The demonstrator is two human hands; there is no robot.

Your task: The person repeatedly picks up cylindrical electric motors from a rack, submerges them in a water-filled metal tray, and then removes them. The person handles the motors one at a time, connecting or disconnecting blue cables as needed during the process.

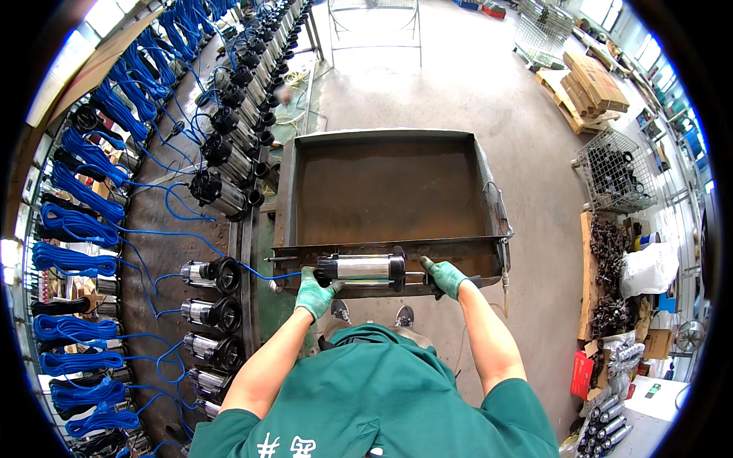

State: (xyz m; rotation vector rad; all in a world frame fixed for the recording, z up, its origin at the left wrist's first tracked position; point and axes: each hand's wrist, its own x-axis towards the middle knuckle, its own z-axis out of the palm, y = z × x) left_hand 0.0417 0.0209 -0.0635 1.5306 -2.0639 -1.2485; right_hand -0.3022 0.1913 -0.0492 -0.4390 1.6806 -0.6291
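A pump (363, 269) with a shiny metal cylinder and black ends lies on its side across the near ledge of a metal tank. My left hand (314, 294), in a green glove, is closed on its left end, with the thumb along the near side. A blue cable (256, 271) runs from that end to the left. Beyond the pump's right end, my right hand (447, 278), also gloved, is closed around a black-handled tool (475, 281). A thin metal shaft (414, 275) spans from there to the pump. The shaft's tip contact is too small to make out.
Brown water fills the metal tank (389, 191) ahead. On the left, a bench (164, 229) bears several similar pumps (217, 195) and blue cable coils (80, 221). To the right stand a wire basket (618, 172), a pallet with cartons (592, 84) and a white bag (649, 269).
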